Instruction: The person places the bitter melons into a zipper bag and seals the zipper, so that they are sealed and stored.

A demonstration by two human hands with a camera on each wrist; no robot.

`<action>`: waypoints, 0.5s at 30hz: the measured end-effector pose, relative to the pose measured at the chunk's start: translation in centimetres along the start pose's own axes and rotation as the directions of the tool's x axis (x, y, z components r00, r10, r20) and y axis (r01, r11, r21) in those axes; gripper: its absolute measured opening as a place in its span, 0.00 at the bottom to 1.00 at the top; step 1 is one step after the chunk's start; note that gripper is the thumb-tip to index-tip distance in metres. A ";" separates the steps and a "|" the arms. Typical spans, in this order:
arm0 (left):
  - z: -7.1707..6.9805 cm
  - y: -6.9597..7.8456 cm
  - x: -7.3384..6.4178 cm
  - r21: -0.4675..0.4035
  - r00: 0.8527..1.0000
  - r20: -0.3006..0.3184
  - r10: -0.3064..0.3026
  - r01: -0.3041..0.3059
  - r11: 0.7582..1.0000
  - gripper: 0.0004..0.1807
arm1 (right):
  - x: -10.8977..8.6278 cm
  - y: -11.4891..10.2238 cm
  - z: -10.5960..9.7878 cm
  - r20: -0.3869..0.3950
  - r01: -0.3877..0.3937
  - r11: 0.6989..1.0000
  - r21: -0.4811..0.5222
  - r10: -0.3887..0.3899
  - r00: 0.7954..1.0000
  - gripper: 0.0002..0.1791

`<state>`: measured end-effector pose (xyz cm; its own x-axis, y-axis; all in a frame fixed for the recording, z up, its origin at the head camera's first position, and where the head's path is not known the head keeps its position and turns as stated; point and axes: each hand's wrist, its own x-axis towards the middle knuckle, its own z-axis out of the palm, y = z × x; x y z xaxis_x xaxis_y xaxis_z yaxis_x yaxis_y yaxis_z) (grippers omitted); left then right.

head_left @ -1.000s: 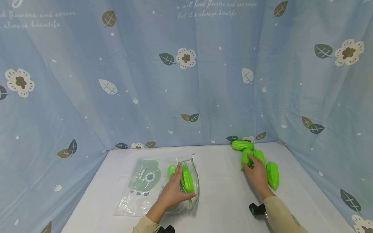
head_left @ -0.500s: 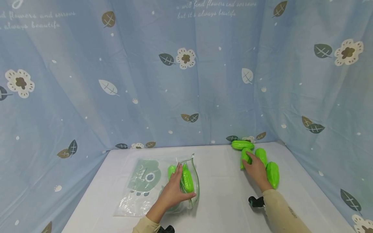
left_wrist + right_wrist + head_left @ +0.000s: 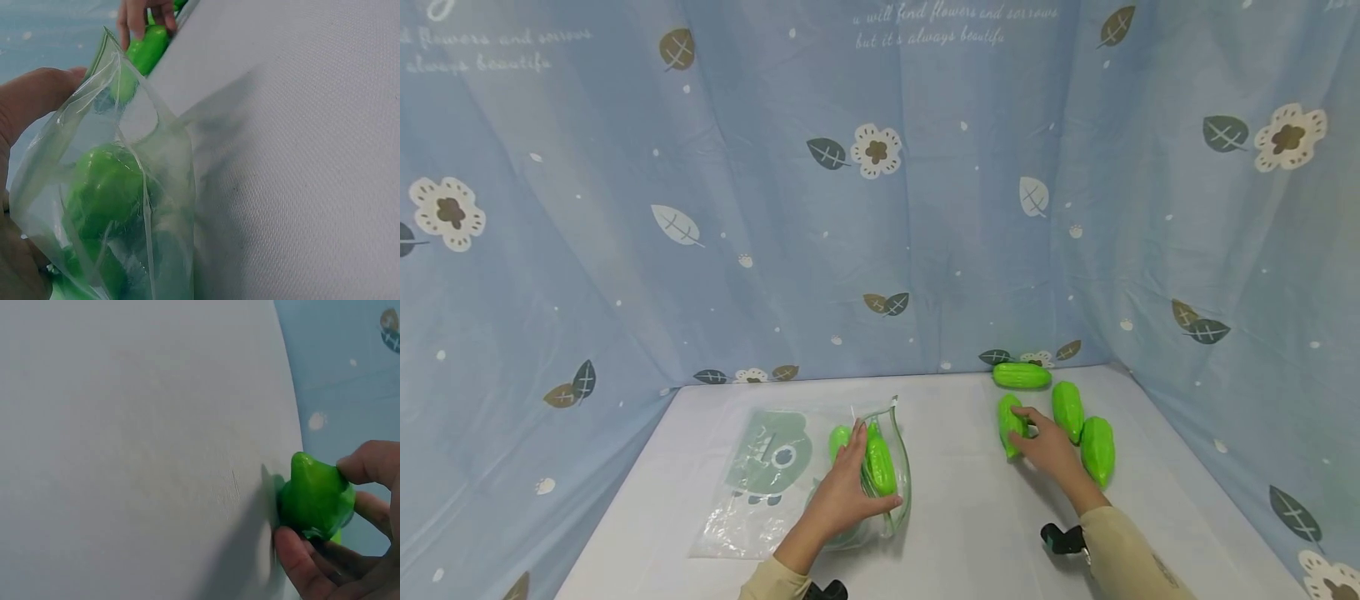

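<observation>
My right hand [image 3: 1051,450] grips a green bitter melon [image 3: 1009,423] between thumb and fingers, at the right of the table. The right wrist view shows this bitter melon [image 3: 315,497] end-on, close to the white surface. On the left lies a clear zip bag [image 3: 722,533] with a green dinosaur print. My left hand [image 3: 841,493] is spread at its mouth, the thumb stretched toward the zip edge and the fingers nearly straight. Inside the bag are bitter melons [image 3: 881,467], partly covered by that hand. In the left wrist view the bag [image 3: 169,150] stands puffed out near the left thumb.
Three more bitter melons lie at the right: one crosswise at the back [image 3: 1022,376], one beside the right hand [image 3: 1067,410], and one nearer [image 3: 1098,451]. A blue patterned curtain [image 3: 955,250] borders the white table [image 3: 958,467] at the back and sides.
The right hand has drawn its bitter melon leftward and toward me, away from the others. The left hand and the bag have stayed in place.
</observation>
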<state>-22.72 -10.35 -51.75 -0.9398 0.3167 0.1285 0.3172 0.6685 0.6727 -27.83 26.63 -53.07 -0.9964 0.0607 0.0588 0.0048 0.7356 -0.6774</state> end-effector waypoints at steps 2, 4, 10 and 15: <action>0.0 0.0 0.0 -0.001 1.000 -0.001 0.001 -0.001 1.000 0.69 | -0.4 -0.2 0.3 0.004 0.011 1.000 0.006 -0.011 1.000 0.29; 0.0 0.0 0.0 -0.002 1.000 -0.002 -0.002 0.002 1.000 0.69 | -0.8 -0.3 0.5 0.010 0.012 1.000 0.013 -0.012 1.000 0.28; 0.0 0.0 0.1 -0.003 1.000 0.002 -0.013 0.013 1.000 0.69 | -2.1 -0.9 0.9 0.021 0.016 0.999 0.042 -0.016 1.000 0.27; -0.1 -0.1 0.1 -0.001 1.000 0.002 -0.013 0.013 1.000 0.69 | -3.1 -1.5 1.3 0.034 0.026 0.996 0.085 -0.029 0.999 0.26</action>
<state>-22.87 -10.39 -51.72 -0.9437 0.3090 0.1181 0.3045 0.6718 0.6752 -24.81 24.44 -53.17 -0.9984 0.0168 0.0535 -0.0280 0.6771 -0.7353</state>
